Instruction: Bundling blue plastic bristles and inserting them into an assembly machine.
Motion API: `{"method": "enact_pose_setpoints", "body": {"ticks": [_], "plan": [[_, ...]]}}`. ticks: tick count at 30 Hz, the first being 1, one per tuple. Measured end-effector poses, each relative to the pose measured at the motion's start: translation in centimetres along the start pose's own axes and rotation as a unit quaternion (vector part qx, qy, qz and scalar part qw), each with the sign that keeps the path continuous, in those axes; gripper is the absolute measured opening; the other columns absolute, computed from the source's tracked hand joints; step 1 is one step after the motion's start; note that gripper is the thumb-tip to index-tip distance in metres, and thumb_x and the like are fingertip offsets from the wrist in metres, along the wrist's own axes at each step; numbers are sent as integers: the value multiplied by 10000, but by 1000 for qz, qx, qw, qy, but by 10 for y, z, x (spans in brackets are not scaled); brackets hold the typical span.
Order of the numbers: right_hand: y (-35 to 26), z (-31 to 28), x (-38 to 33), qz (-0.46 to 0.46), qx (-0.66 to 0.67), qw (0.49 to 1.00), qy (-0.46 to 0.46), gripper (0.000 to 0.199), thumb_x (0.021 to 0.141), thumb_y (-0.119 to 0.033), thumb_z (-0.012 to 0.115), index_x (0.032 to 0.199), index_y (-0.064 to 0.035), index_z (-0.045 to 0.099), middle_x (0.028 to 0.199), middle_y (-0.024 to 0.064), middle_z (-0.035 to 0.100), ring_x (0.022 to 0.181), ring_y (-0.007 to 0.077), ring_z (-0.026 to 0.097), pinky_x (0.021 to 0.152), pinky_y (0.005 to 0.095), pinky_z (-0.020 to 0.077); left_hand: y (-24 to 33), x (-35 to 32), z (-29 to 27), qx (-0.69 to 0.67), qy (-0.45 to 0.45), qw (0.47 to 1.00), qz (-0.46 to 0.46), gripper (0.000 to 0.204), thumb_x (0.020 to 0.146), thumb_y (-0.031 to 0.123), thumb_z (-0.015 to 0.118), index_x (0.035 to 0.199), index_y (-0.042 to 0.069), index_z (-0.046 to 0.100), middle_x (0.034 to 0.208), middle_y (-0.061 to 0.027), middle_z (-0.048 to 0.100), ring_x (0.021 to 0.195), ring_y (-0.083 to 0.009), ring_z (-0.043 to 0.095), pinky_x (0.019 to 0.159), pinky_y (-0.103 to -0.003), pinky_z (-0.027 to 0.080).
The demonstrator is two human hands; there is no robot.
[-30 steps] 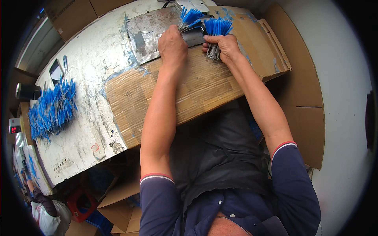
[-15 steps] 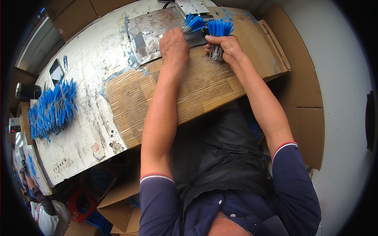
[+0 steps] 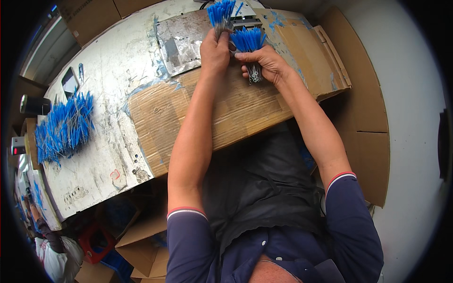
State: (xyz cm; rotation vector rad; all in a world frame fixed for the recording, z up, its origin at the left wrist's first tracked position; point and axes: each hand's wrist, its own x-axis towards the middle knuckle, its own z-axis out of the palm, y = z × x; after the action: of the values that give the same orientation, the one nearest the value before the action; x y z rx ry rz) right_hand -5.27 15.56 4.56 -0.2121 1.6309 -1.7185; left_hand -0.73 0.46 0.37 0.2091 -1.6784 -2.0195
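My left hand point(image 3: 215, 54) is closed round a bunch of thin straw-cleaning brushes point(image 3: 221, 14), held upright with their blue bristle ends above the fingers. A second bunch of the same brushes point(image 3: 248, 39) is gripped between the thumb and fingers of my right hand point(image 3: 267, 62). Its wire stems end in small loops that hang out below that hand. Both bunches are close together, over the front of the metal plate point(image 3: 188, 35). Part of the left bunch's wire stems is hidden by my hand.
A big pile of blue brushes point(image 3: 65, 126) lies on the white worktable point(image 3: 111, 106) at the left, near a phone point(image 3: 70, 81) and a dark cylinder point(image 3: 35, 104). Cardboard point(image 3: 170, 120) covers the near edge. A metal device point(image 3: 245, 22) stands behind my hands. Another person point(image 3: 59, 252) is at lower left.
My left hand has risen slightly with its brushes, which now stand upright instead of leaning right. My right hand has shifted a little left and nearer, bringing its bunch along.
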Motion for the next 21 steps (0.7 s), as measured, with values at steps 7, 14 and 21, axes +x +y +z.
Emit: {"method": "enact_pose_setpoints", "body": {"ticks": [7,14,21], "plan": [[6,-7,-5,1,71,997,-12,240,792,-39,807,996,-24,681,836,67,684,614,160,666,515,320,604,11,-5,4,-47,-8,999,-21,176,1034,151,518,1083,36,642,840,-30,661,685,-74,600,587,-228,495],[5,-5,-8,10,29,1000,5,225,803,-40,798,991,2,681,818,83,687,626,173,675,544,326,618,11,-4,-2,-61,-34,997,32,180,1030,167,536,1064,43,662,816,-6,662,692,-74,606,589,-218,491],[17,-13,-5,0,104,994,18,155,837,-54,771,944,6,676,772,75,673,625,168,671,563,316,609,8,-5,0,-41,-13,999,-5,176,1027,168,540,1047,22,637,865,-36,670,718,-103,635,587,-230,503]]}}
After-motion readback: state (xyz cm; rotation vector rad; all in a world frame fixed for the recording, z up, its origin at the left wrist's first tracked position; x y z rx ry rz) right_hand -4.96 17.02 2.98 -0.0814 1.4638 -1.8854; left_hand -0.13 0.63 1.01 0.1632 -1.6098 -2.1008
